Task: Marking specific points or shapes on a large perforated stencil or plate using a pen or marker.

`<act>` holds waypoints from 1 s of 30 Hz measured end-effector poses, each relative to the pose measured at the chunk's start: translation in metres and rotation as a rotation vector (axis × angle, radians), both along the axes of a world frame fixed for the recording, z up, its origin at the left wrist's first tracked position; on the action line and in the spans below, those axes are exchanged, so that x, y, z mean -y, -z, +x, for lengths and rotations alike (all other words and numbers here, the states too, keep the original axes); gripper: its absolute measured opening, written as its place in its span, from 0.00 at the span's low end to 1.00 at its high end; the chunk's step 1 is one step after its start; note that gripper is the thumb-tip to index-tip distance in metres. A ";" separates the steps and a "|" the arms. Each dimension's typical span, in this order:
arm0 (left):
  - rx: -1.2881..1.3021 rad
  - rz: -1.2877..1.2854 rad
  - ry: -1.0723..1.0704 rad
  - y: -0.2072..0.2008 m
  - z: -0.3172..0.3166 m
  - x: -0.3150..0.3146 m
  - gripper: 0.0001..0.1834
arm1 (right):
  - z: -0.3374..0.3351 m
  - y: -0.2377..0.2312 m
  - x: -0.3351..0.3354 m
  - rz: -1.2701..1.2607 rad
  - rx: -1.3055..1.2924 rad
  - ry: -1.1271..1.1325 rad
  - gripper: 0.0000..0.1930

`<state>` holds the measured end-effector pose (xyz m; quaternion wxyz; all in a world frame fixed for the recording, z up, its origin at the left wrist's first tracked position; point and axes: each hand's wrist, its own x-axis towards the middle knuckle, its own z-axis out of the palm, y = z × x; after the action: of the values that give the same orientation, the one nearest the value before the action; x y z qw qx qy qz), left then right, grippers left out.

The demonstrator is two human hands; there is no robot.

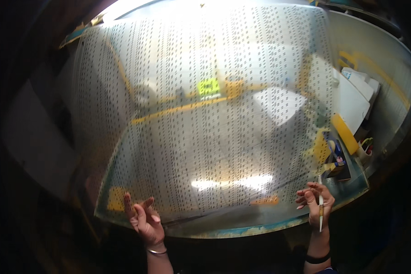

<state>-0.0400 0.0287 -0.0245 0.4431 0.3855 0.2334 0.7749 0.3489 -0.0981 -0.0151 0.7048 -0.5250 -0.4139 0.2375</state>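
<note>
A large see-through sheet (182,141) with rows of small dark marks spreads over the table in front of me. At its near left corner is my left hand (147,223), palm turned up, its fingers apart with nothing visible in them. My right hand (316,208), by the near right part of the sheet, has a slim white pen-like stick (321,201) with a brownish band lodged between thumb and fingers. The stick points roughly away from me, and its exact kind is unclear. Dark smudges show on the fingertips of both hands.
Past my right hand stand a dark box (337,171) with blue items, a yellow block (345,133) and a cup of tools (365,147). White papers (356,93) lie farther back. A bright yellow-green label (208,86) and an orange cup-like shape (234,87) show mid-table. The table's worn edge (242,231) curves nearby.
</note>
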 end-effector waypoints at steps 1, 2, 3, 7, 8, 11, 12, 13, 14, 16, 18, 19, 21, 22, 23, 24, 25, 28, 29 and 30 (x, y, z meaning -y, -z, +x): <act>-0.014 0.015 0.007 -0.001 0.000 0.000 0.25 | 0.001 0.002 0.000 0.010 0.017 -0.005 0.15; -0.008 0.001 -0.013 -0.003 0.003 0.001 0.25 | 0.002 0.003 0.000 0.009 0.027 0.007 0.15; -0.054 0.018 0.000 -0.002 0.000 0.001 0.25 | 0.002 0.003 0.000 0.003 0.028 0.014 0.15; -0.091 0.032 0.016 -0.003 -0.002 0.003 0.25 | 0.001 0.003 0.000 -0.004 0.048 0.028 0.15; -0.098 0.038 0.018 -0.004 -0.002 0.003 0.25 | 0.002 0.003 0.000 -0.004 0.049 0.027 0.15; -0.082 0.029 -0.001 -0.006 0.000 0.004 0.25 | 0.003 0.004 0.000 -0.007 0.050 0.029 0.15; -0.052 0.007 -0.026 -0.007 0.002 0.004 0.25 | 0.003 0.004 0.000 -0.009 0.050 0.032 0.15; -0.022 -0.014 -0.050 -0.007 0.003 0.004 0.25 | 0.003 0.004 0.000 -0.011 0.050 0.034 0.15; -0.029 -0.015 -0.049 -0.007 0.003 0.004 0.25 | 0.003 0.004 0.000 -0.014 0.050 0.036 0.15; -0.040 -0.016 -0.048 -0.007 0.003 0.004 0.25 | 0.003 0.003 0.000 -0.022 0.049 0.039 0.15; -0.086 0.023 -0.009 -0.006 0.000 0.003 0.25 | 0.002 0.002 -0.001 -0.021 0.053 0.040 0.15; -0.109 0.042 0.011 -0.006 0.000 0.003 0.25 | 0.002 0.002 0.000 -0.020 0.055 0.041 0.15; -0.107 0.043 0.014 -0.006 0.000 0.003 0.25 | 0.002 0.002 0.000 -0.024 0.056 0.043 0.15; -0.105 0.044 0.015 -0.006 0.000 0.004 0.25 | 0.002 0.002 0.000 -0.026 0.057 0.043 0.14; -0.088 0.026 -0.006 -0.006 0.001 0.003 0.25 | 0.002 0.002 0.000 -0.024 0.057 0.042 0.14; -0.070 0.008 -0.027 -0.007 0.002 0.003 0.25 | 0.002 0.002 0.000 -0.022 0.057 0.041 0.14; -0.052 -0.011 -0.049 -0.007 0.003 0.003 0.25 | 0.002 0.002 -0.001 -0.019 0.057 0.040 0.14; -0.117 0.066 0.051 -0.005 -0.002 0.002 0.25 | 0.003 0.003 -0.001 -0.006 0.044 0.036 0.14; -0.114 0.063 0.050 -0.006 -0.002 0.003 0.25 | 0.002 0.003 -0.001 -0.009 0.046 0.038 0.15; -0.110 0.060 0.049 -0.006 -0.002 0.003 0.25 | 0.002 0.003 -0.001 -0.012 0.047 0.038 0.15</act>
<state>-0.0415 0.0261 -0.0183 0.4364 0.4464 0.2247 0.7482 0.3510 -0.0972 -0.0178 0.6962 -0.5424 -0.4188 0.2138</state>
